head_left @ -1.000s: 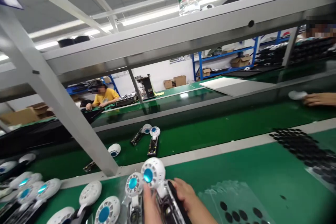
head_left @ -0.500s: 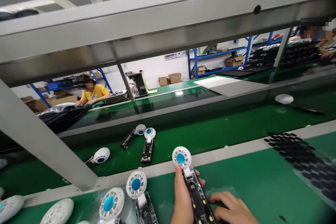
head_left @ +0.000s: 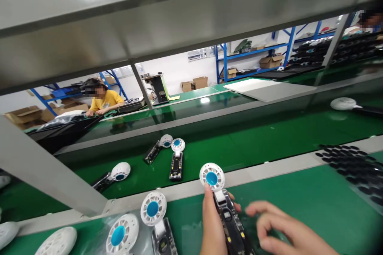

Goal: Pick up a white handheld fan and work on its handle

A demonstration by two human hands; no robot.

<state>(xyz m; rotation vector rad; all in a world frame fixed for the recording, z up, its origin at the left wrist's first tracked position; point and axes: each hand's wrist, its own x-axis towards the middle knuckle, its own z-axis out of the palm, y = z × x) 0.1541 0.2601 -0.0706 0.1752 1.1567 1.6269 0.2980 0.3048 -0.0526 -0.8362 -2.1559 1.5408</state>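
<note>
My left hand [head_left: 212, 223] grips a small hand-held fan unit [head_left: 223, 207] with a white round head, a blue centre and an open black handle showing its circuit board. The fan stands over the near green bench, close to the grey rail. My right hand [head_left: 284, 229] hovers just right of the handle, fingers curled and apart, holding nothing I can see. Two more fan units [head_left: 153, 211] lie on the bench to the left.
A green conveyor belt [head_left: 254, 143] runs across the middle, carrying several fan units [head_left: 176, 159]. A sheet of black round pads [head_left: 353, 163] lies at the right. A slanted grey frame post [head_left: 50, 179] stands at the left. A person in yellow [head_left: 103, 97] works at a far bench.
My right hand lifted off the bench and its fingers spread beside the handle. My left hand kept the fan, which a second ago was further left among the other fans. The view tilted down.
</note>
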